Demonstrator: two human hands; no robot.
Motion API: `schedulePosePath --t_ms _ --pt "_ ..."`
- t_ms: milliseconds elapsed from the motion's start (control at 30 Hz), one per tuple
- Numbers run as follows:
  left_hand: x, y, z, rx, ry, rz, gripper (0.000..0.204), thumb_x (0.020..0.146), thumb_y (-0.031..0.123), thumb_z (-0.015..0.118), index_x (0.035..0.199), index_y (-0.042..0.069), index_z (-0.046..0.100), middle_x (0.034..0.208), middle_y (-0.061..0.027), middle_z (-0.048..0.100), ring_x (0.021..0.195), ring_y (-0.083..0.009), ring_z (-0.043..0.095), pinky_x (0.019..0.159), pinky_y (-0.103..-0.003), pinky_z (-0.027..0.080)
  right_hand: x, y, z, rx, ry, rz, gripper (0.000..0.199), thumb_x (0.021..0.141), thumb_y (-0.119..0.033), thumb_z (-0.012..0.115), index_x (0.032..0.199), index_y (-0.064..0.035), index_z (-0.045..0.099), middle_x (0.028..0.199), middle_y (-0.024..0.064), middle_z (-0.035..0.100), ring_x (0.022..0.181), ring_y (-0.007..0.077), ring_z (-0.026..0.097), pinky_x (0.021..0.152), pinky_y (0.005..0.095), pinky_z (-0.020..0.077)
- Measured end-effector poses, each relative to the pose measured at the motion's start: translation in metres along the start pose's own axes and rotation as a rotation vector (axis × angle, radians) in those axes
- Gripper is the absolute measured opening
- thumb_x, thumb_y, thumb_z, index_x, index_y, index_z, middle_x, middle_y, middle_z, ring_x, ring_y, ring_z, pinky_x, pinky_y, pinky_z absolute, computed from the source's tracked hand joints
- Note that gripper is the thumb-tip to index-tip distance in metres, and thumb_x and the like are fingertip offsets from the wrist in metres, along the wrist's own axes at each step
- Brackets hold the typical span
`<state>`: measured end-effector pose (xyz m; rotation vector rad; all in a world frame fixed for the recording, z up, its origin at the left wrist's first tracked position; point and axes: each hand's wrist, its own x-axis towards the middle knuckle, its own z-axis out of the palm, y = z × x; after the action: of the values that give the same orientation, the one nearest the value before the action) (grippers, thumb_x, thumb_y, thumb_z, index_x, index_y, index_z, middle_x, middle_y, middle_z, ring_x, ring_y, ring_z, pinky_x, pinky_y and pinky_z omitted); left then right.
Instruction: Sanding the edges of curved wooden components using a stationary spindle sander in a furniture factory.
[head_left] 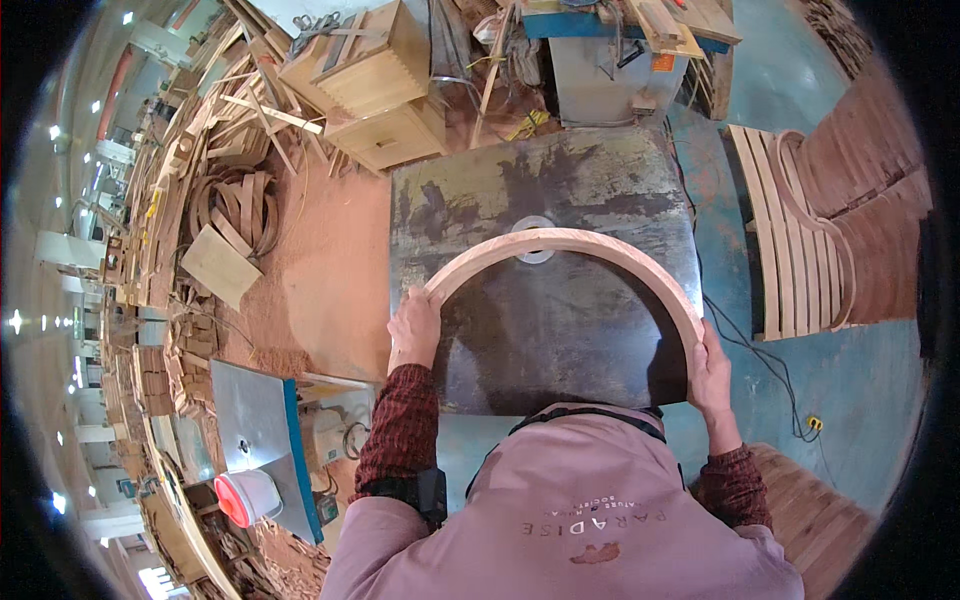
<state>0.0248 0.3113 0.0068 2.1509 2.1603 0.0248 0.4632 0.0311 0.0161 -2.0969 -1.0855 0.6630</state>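
A curved wooden arch (570, 240), pale and half-ring shaped, spans a worn metal machine table (540, 340). My left hand (414, 328) grips its left end at the table's left edge. At the other end, my right hand (711, 370) has its fingers closed around the wood by the table's right edge. The arch's crown bows away from me and passes over a round light-coloured insert (535, 257) in the tabletop, covering part of it. I cannot tell whether the arch rests on the metal or is held slightly above it.
Sawdust and wood scraps cover the floor at left, near curved offcuts (240, 205) and wooden drawer boxes (375, 65). A bucket (248, 497) stands by a blue-edged metal table (265, 425). Stacked curved boards (870, 190) and a dark cable (770, 365) are at right.
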Motion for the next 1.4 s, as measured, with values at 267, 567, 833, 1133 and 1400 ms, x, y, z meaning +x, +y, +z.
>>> schedulePosePath --t_ms 267,567,833,1133,1400 --pt "-0.009 0.001 -0.006 -0.04 0.01 -0.017 0.037 0.099 0.043 0.067 0.104 0.006 0.063 0.098 -0.0198 0.074 0.092 -0.0426 0.072 0.079 -0.055 0.055 0.012 -0.009 -0.002 -0.021 -0.018 0.011 0.046 0.107 -0.014 0.046 0.15 0.0031 0.049 0.138 0.0303 0.062 0.128 0.0443 0.061 0.107 0.0438 0.0481" --pt "-0.015 -0.014 -0.003 -0.024 0.008 -0.048 0.04 0.099 0.045 0.066 0.101 0.005 0.065 0.095 -0.0209 0.074 0.09 -0.0424 0.072 0.077 -0.054 0.055 0.025 -0.018 0.001 -0.022 -0.025 -0.065 0.045 0.106 -0.014 0.046 0.147 0.0037 0.051 0.135 0.0318 0.062 0.126 0.0446 0.063 0.105 0.0447 0.0489" --pt "-0.021 -0.02 -0.005 -0.002 -0.007 -0.105 0.042 0.099 0.047 0.065 0.1 0.005 0.064 0.096 -0.0211 0.075 0.09 -0.0424 0.073 0.078 -0.055 0.056 0.036 -0.029 0.002 -0.035 -0.078 -0.056 0.046 0.106 -0.016 0.046 0.147 0.0036 0.052 0.131 0.0327 0.063 0.121 0.0453 0.065 0.103 0.0455 0.0502" --pt "-0.031 -0.033 -0.01 0.035 -0.036 -0.156 0.042 0.099 0.048 0.065 0.1 0.006 0.064 0.097 -0.0207 0.075 0.09 -0.0421 0.073 0.078 -0.054 0.056 0.052 -0.025 0.012 -0.055 -0.096 -0.108 0.046 0.106 -0.017 0.049 0.149 -0.0012 0.051 0.135 0.029 0.063 0.123 0.0454 0.063 0.102 0.0459 0.0505" --pt "-0.042 -0.061 -0.003 0.025 0.005 -0.235 0.052 0.095 0.057 0.066 0.097 0.006 0.066 0.092 -0.0247 0.075 0.089 -0.0457 0.073 0.078 -0.056 0.056 0.07 -0.042 0.026 -0.086 -0.139 -0.129 0.043 0.107 -0.02 0.051 0.147 -0.005 0.053 0.131 0.0278 0.066 0.12 0.0459 0.064 0.1 0.0473 0.0517"
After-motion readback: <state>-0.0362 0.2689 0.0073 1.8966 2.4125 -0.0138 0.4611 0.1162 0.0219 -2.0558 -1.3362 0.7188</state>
